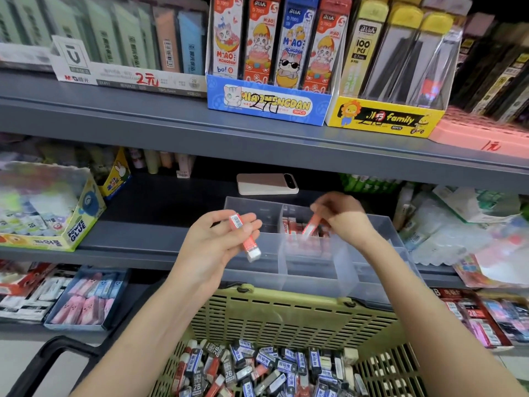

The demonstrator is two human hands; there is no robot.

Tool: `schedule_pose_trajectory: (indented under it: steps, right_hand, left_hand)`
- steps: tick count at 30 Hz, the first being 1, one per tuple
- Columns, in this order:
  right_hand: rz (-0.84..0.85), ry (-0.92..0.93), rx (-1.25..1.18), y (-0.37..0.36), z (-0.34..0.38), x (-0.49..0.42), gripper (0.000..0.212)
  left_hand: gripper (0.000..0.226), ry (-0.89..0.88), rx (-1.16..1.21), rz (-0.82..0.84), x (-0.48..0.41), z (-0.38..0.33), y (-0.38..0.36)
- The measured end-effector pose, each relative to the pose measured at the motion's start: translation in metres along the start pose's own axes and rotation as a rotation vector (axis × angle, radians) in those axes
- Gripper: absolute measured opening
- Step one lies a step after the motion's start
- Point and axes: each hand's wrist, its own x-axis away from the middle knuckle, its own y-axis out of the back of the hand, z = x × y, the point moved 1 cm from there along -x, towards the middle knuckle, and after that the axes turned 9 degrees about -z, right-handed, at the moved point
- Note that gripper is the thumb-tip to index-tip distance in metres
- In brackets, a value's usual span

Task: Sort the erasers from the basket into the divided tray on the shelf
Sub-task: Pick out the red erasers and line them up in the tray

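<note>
A clear divided tray (369, 282) stands on the middle shelf. Its back middle compartment holds several red-sleeved erasers (294, 226). My left hand (220, 242) is in front of the tray's left side, shut on a red-sleeved eraser (246, 239) with its white end pointing down. My right hand (340, 216) reaches over the back middle compartment, pinching another red eraser (310, 226) tilted down into it. Below, an olive-green basket (286, 316) holds several erasers (257, 368) in blue, black and red sleeves.
A pink phone (266, 183) lies on the shelf behind the tray. A power glue box (57, 219) stands at the left. Lead-refill display boxes (269, 104) line the upper shelf. Packets crowd the right side (463, 222). A black cart handle (54, 353) is at lower left.
</note>
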Motion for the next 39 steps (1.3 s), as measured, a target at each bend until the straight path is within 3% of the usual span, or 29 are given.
schedule_pose_trajectory:
  steps: [6, 11, 15, 18, 20, 22, 24, 29, 32, 35, 37, 39]
  right_hand:
    - [0.089, -0.014, 0.119, -0.021, 0.004, -0.002, 0.016]
    - [0.087, 0.0, 0.179, -0.027, 0.002, -0.001, 0.022]
    - [0.106, -0.012, 0.276, -0.03, 0.003, -0.003, 0.021]
    - [-0.043, 0.031, 0.295, -0.022, 0.011, 0.009, 0.012]
    - [-0.116, 0.069, 0.055, -0.015, 0.021, 0.029, 0.012]
    - [0.062, 0.084, -0.347, -0.011, 0.035, 0.057, 0.007]
    - [0.228, 0.113, -0.596, -0.009, 0.045, 0.083, 0.01]
    - [0.105, 0.199, -0.676, -0.002, 0.041, 0.109, 0.021]
    - [-0.063, 0.184, -0.637, 0.01, 0.029, 0.098, 0.014]
    - [-0.235, 0.071, -0.486, 0.025, 0.012, 0.063, 0.015]
    - [-0.245, 0.036, -0.294, 0.029, 0.002, 0.038, 0.016]
    - [-0.21, 0.061, -0.108, 0.025, -0.005, 0.017, 0.015]
  left_hand:
    - [0.053, -0.019, -0.089, 0.004, -0.004, 0.003, -0.002]
    - [0.037, 0.016, -0.058, -0.026, -0.008, 0.005, -0.007]
    - [0.028, -0.023, -0.201, -0.068, -0.008, 0.005, -0.008]
    - [0.03, -0.022, -0.18, -0.074, -0.007, 0.004, -0.013]
    - [0.033, -0.019, -0.12, -0.063, -0.006, 0.003, -0.016]
    - [0.037, -0.024, -0.074, -0.06, -0.007, 0.003, -0.018]
    - [0.041, -0.03, -0.055, -0.062, -0.006, 0.005, -0.019]
    - [0.039, -0.017, -0.051, -0.017, 0.0, 0.015, -0.029]
    - [0.033, -0.116, -0.325, -0.036, 0.003, 0.018, -0.034]
    - [0.019, -0.517, -0.904, -0.044, 0.004, 0.019, -0.029]
    - [0.02, -0.782, -1.159, 0.012, 0.007, 0.022, -0.024]
    - [0.028, -0.86, -1.306, 0.106, 0.008, 0.028, -0.016]
